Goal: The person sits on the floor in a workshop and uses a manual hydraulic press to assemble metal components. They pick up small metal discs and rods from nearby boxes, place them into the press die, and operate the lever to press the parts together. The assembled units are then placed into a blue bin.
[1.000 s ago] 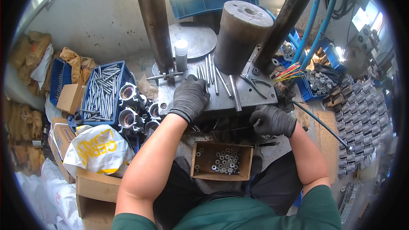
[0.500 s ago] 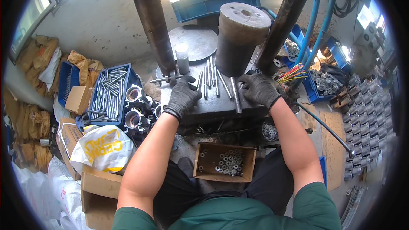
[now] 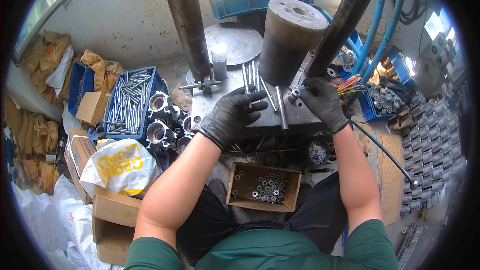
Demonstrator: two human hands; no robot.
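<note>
Rods (image 3: 253, 75) lie side by side on the metal block (image 3: 207, 104) in front of you, with a thicker bar (image 3: 282, 109) just to their right. Your left hand (image 3: 227, 119) is over their near ends, fingers partly spread; you may have one between the fingertips, but I cannot tell. Your right hand (image 3: 324, 102) is half curled beside a small metal ring (image 3: 295, 93) near the block's right side — it looks like a pinch, though the glove hides the contact.

To handle these well, I'd lift one rod at a time near its middle, keep its neighbours from rolling, and hold the ring by its rim so that the bore stays open to view. Loose glove tips could drag the next rod along — so pinch lightly.

Further out, the white bag (image 3: 120, 167) at your left carries large yellow lettering, the clearest print around. A white sack (image 3: 75, 222) below it has a red mark, too bent to read. I can make out no label on the rods.
</note>
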